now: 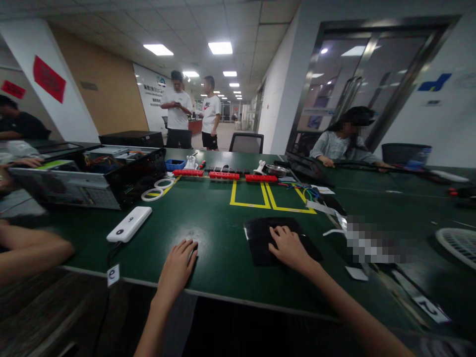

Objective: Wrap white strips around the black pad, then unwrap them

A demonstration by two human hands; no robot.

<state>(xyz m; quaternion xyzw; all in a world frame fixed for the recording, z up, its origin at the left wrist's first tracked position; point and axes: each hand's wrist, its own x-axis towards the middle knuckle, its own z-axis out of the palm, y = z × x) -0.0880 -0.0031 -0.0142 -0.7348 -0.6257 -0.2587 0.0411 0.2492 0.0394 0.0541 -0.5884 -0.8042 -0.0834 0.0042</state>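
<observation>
My left hand (177,267) rests near the table's front edge, curved over a small dark rounded object (192,256) that looks like a computer mouse. Mostly the palm and fingers hide it. To the right, my right hand (290,247) lies on a flat black sheet (260,248), perhaps a mouse pad, with its fingers apart and nothing visible in them. Beyond the hands, yellow tape outlines (250,204) mark the green table (215,228). A white power bank (130,224) with a cable sits left of my left hand.
An opened computer case (78,186) stands at the left, with white rings (152,194) beside it. Several red strips (223,175) line the back. Loose wires (308,193) lie at right, near a racket (459,245). A neighbour's arm (33,250) rests at left; another person (345,141) sits across.
</observation>
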